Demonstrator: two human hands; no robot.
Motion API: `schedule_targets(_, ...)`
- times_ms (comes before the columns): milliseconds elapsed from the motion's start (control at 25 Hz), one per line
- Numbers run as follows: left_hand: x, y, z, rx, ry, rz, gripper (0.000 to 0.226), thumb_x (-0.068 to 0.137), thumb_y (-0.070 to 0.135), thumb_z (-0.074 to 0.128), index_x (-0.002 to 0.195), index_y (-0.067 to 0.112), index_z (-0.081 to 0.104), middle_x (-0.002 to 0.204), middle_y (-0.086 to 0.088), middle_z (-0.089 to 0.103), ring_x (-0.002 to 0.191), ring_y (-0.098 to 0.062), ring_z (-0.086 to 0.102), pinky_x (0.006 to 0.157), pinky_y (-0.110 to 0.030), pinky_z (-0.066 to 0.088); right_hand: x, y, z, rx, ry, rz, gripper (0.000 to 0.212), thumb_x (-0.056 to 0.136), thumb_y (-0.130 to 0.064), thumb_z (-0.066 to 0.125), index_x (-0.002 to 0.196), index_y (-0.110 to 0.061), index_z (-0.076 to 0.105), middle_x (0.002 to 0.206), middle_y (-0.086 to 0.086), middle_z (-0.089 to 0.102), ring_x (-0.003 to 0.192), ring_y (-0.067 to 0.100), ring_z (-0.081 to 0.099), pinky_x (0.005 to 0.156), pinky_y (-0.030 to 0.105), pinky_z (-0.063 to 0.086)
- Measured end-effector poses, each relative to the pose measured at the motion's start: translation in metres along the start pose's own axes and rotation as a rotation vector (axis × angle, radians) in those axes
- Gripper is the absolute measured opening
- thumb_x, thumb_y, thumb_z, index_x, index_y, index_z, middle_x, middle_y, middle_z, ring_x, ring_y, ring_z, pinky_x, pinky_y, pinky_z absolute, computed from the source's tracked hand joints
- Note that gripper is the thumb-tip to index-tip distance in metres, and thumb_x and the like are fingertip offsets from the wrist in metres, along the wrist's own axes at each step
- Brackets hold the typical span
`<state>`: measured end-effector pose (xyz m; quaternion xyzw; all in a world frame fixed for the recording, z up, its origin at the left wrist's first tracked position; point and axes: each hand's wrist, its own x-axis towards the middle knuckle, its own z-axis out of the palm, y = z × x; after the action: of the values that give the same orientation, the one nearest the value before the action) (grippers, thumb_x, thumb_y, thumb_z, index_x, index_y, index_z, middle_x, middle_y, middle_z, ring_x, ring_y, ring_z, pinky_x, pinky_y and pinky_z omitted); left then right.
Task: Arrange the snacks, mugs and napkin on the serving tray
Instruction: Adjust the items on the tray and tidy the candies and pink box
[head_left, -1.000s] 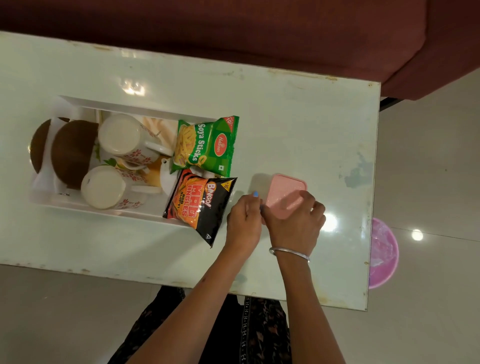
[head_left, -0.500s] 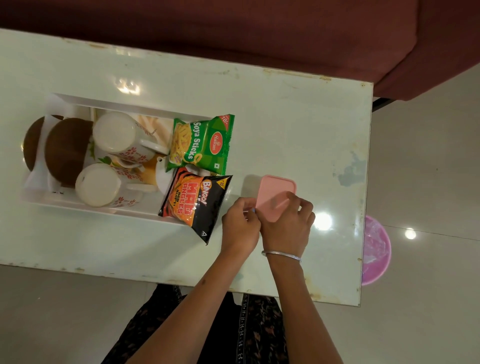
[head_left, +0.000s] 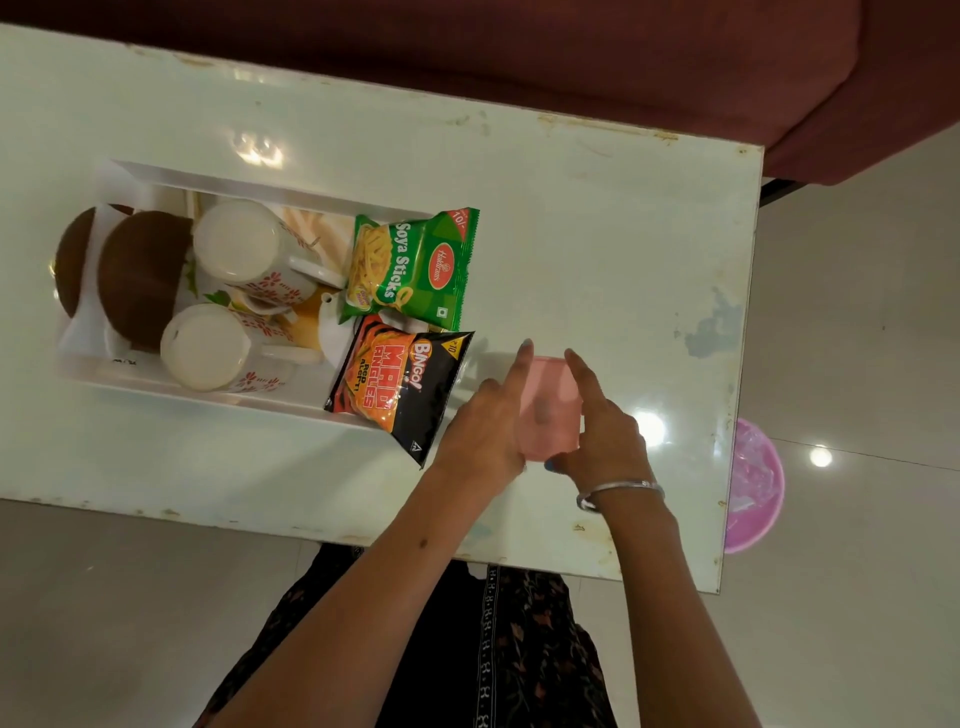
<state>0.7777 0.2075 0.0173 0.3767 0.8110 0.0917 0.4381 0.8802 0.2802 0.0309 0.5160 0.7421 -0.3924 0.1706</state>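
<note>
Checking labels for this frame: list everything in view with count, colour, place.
table: 1, pale green, centre
serving tray: 1, white, table left
mugs: 2, white with red flowers, in tray
brown round items: 2, tray's left end
Soya Sticks packet: 1, green, tray's right end
Mad Angles packet: 1, black and orange, overhanging tray's near right corner
pink napkin: 1, between both hands
sofa: 1, maroon, behind table
bin: 1, pink, floor right
left hand; right hand: holding napkin; bangle on right wrist
</note>
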Motion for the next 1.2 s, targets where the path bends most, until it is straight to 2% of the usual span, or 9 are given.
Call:
schedule_targets(120,0.003,-0.001,0.002,0.007,-0.037,-0.033,0.11,0.074,0.002,0.068,0.142,0.041,-0.009,0.105,-0.016,0.061,0.086,-0.028,0.061,0.074,-0.04,0.054,0.005,-0.002,-0.006,-0.061,-0.037,-0.017,0.101,0.07,0.002,0.069,0.147,-0.035,0.015,0.109,0.016,0.065,0.093,0.035,0.063,0.084,0.043,0.052)
schedule_targets(240,0.003,-0.005,0.002,-0.076,-0.054,-0.067,0.111,0.073,0.002,0.07,0.141,0.046,-0.006,0.102,-0.016,0.063,0.077,-0.023,0.055,0.075,-0.037,0.053,0.003,0.0,-0.006,-0.024,-0.031,-0.015,0.099,0.069,0.004,0.068,0.146,-0.035,0.019,0.11,0.016,0.065,0.092,0.036,0.064,0.084,0.043,0.052)
schedule_targets(400,0.005,-0.005,-0.002,-0.158,-0.057,-0.07,0.11,0.07,0.004,0.075,0.143,0.043,0.003,0.108,-0.019,0.06,0.09,-0.031,0.061,0.084,-0.041,0.053,0.005,0.003,-0.004,-0.039,-0.06,-0.042,0.104,0.069,0.008,0.067,0.148,-0.033,0.013,0.107,0.017,0.066,0.09,0.034,0.064,0.083,0.043,0.053)
schedule_targets(560,0.008,-0.004,0.001,-0.165,-0.052,-0.095,0.101,0.075,0.008,0.07,0.143,0.044,0.004,0.111,-0.02,0.058,0.089,-0.031,0.061,0.08,-0.039,0.055,0.005,0.006,0.0,-0.091,-0.046,-0.064,0.103,0.071,0.007,0.065,0.148,-0.032,0.009,0.093,0.017,0.069,0.083,0.031,0.065,0.078,0.037,0.053)
schedule_targets(680,0.011,-0.007,0.002,-0.16,-0.062,-0.085,0.102,0.075,0.009,0.071,0.143,0.044,0.003,0.112,-0.019,0.059,0.09,-0.03,0.061,0.079,-0.04,0.055,0.01,0.008,0.002,-0.111,-0.072,-0.064,0.106,0.069,0.008,0.066,0.149,-0.03,0.008,0.094,0.017,0.071,0.087,0.032,0.065,0.081,0.04,0.053)
schedule_targets(840,0.013,-0.009,0.003,-0.098,-0.069,-0.067,0.114,0.067,0.007,0.078,0.143,0.042,0.0,0.112,-0.018,0.062,0.098,-0.032,0.06,0.08,-0.04,0.053,0.015,0.012,0.0,-0.067,-0.086,-0.046,0.105,0.068,0.009,0.068,0.148,-0.031,0.013,0.098,0.016,0.072,0.088,0.032,0.068,0.084,0.04,0.053)
schedule_targets(1000,0.014,-0.009,0.004,-0.067,-0.05,-0.072,0.113,0.069,0.009,0.077,0.143,0.041,-0.002,0.109,-0.019,0.063,0.097,-0.034,0.059,0.074,-0.037,0.05,0.016,0.015,0.0,-0.007,-0.082,-0.011,0.105,0.065,0.009,0.069,0.146,-0.037,0.019,0.098,0.014,0.072,0.082,0.031,0.069,0.086,0.038,0.054)
schedule_targets(1200,0.014,-0.009,0.003,-0.095,-0.043,-0.063,0.118,0.063,0.007,0.081,0.144,0.039,0.001,0.112,-0.02,0.064,0.097,-0.034,0.06,0.076,-0.037,0.051,0.016,0.017,0.003,0.106,-0.051,0.029,0.104,0.065,0.014,0.066,0.141,-0.044,0.026,0.097,0.017,0.069,0.072,0.03,0.069,0.079,0.043,0.057)
